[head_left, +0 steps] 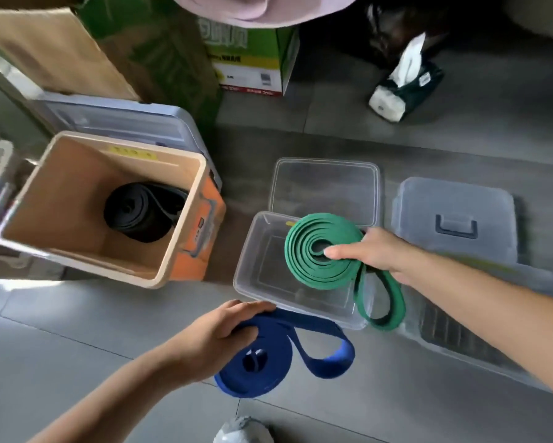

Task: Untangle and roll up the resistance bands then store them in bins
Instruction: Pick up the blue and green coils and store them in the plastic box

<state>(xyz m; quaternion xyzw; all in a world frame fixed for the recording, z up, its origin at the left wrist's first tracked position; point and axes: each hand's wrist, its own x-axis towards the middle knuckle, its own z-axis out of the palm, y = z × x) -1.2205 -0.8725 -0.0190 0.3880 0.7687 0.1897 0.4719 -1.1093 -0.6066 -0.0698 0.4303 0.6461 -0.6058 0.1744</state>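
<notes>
Right hand [374, 251] pinches the coiled green band [319, 251] over the clear bin [252, 276], tail loop hanging past the rim, left hand [217, 337] curls round the half-rolled blue band [268, 362] just above the floor, so honestly either coil could spring loose if a grip slackens.

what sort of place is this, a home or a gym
Likely a storage corner at home: a tiled floor, a cardboard box and a tissue pack on it, plastic bins around. The left hand holds a blue band, the right hand a green band.
</notes>
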